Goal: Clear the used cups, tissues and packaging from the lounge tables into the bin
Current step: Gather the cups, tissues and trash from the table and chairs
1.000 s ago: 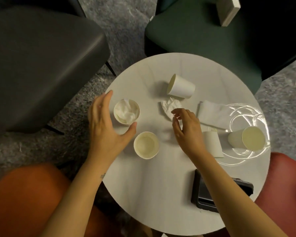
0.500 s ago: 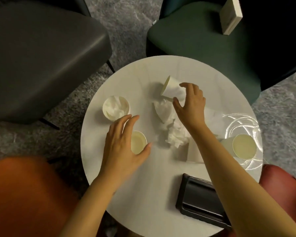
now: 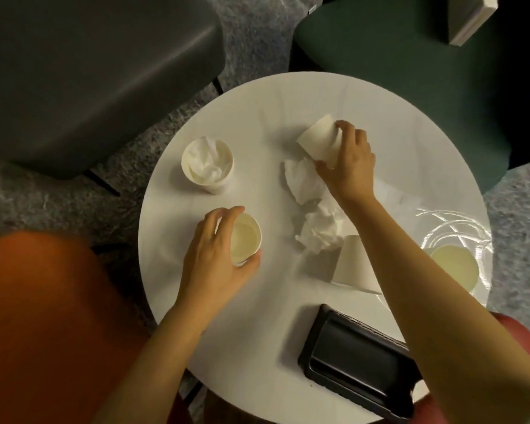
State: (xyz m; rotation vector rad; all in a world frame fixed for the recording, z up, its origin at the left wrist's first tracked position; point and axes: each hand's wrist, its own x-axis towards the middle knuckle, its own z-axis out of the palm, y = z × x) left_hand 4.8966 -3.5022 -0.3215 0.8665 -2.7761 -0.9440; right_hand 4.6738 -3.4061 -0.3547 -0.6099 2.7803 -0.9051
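Closing on two cups at once, you have changed targets within the last second. Your left hand, which then cradled the tissue-stuffed cup near the left edge of the worktop, has left it standing. That hand now curls its fingers and thumb round the empty paper cup, upright just nearer you. At centre, the crumpled tissues your right hand hovered over lie loose and untouched. The right hand has reached beyond them and grips the tipped paper cup at the far side, fingers over its wall and thumb beneath. Another cup lies partly under that forearm, and a fifth cup sits at the right rim. The switch suggests cups are being gathered first, perhaps for stacking. Nothing looks cleared yet, and no bin is in view.
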